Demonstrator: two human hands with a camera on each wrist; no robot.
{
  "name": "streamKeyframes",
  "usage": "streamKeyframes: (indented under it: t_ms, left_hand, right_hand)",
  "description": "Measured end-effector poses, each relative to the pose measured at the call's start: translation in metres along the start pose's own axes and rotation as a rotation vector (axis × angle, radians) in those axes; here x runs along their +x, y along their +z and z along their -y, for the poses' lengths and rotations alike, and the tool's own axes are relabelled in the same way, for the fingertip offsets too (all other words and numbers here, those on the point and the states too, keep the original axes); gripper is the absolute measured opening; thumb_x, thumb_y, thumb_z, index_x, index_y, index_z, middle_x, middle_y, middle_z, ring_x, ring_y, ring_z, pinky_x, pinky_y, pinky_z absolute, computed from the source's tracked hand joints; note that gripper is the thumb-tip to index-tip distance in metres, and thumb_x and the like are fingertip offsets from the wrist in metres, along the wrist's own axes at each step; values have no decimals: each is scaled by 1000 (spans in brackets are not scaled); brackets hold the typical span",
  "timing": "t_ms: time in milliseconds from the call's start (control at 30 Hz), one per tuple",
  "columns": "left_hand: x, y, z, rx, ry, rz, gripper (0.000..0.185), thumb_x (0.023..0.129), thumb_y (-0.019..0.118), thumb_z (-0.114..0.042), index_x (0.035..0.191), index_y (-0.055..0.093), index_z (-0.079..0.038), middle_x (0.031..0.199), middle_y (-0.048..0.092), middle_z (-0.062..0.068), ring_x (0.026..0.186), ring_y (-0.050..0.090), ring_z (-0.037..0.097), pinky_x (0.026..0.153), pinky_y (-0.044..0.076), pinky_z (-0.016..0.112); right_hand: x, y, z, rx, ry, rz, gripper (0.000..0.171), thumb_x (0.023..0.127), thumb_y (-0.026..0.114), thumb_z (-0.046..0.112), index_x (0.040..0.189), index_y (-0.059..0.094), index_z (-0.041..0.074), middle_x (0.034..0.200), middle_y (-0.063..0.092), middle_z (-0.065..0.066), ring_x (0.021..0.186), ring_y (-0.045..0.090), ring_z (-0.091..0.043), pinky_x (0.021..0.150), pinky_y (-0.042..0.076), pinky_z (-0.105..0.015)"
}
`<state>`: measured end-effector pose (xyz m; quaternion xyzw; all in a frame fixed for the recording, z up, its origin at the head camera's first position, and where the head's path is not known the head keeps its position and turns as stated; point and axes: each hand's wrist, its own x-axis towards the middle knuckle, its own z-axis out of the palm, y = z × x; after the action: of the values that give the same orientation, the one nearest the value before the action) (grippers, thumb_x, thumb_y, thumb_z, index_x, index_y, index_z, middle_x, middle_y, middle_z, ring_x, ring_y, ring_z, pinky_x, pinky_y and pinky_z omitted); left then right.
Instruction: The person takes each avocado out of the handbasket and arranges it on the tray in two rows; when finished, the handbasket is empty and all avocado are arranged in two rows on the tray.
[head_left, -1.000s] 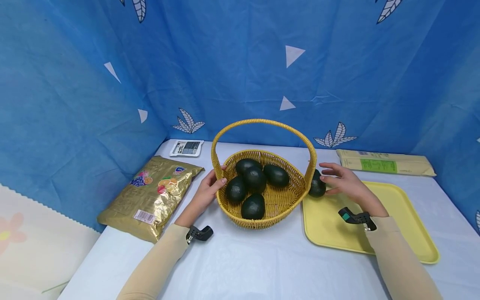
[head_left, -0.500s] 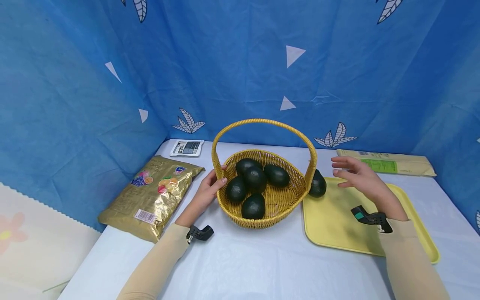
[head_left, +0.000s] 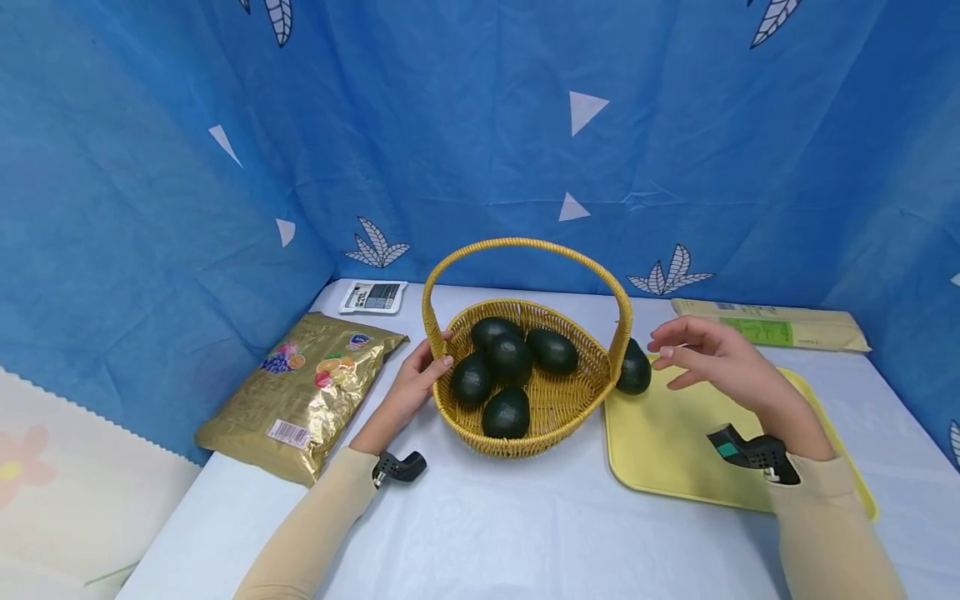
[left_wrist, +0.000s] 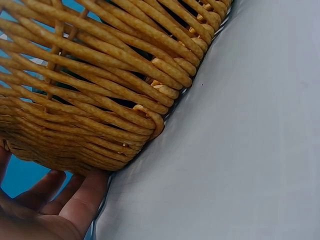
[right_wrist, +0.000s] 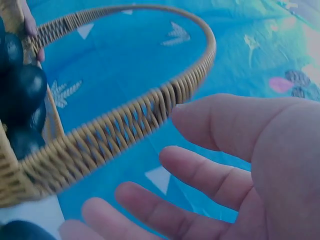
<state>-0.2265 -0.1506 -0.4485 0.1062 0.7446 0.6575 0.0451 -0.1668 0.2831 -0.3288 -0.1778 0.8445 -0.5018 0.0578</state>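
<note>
In the head view a yellow wicker basket (head_left: 555, 412) with a tall arched handle holds several dark green avocados (head_left: 510, 358). My left hand (head_left: 417, 379) grips its left side at the foot of the handle, thumb on the near side. The left wrist view has those fingers (left_wrist: 82, 200) up against the outer weave. One more avocado (head_left: 633, 375) lies just right of the basket, at the yellow tray's (head_left: 652, 467) far left corner, partly hidden behind the handle. Beside it hovers my right hand (head_left: 712, 362), holding nothing, its fingers (right_wrist: 150, 207) spread and slightly bent.
Left of the basket lies a gold foil bag (head_left: 307, 392) with fruit pictures. A small white packet (head_left: 372, 297) sits behind it. Along the back right is a long pale green package (head_left: 776, 325). Blue curtain (head_left: 480, 150) walls the table's back and sides.
My right hand has pulled back from the avocado beside the basket, leaving it in place, then come slightly back toward it. The left hand and basket have stayed put.
</note>
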Motion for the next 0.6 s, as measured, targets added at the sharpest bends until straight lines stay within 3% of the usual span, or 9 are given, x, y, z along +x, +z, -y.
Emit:
streamKeyframes:
  t_ms: [233,467,600]
  left_hand:
    - [-1,0,1,-6,-6,-17,51,103,57,-16,153,45,-14,153,48,20,134,48,30,98,45,20]
    - [-1,2,2,-25,5,-7,52,103,57,-14,153,44,-11,153,48,22,135,48,33,98,45,19]
    - [0,1,0,-9,11,-8,52,103,56,-15,153,44,-11,153,47,22,136,48,34,99,45,20]
  right_hand:
    - [5,18,9,13,-6,128,26,105,54,12,121,59,-8,105,71,11,94,71,-9,72,63,-37]
    - [9,39,12,39,-82,252,26,103,56,8,123,61,-8,110,71,7,96,70,-7,75,62,-35]
    - [14,56,13,36,-145,262,26,102,57,6,125,62,-5,115,69,2,99,68,-5,79,60,-29]
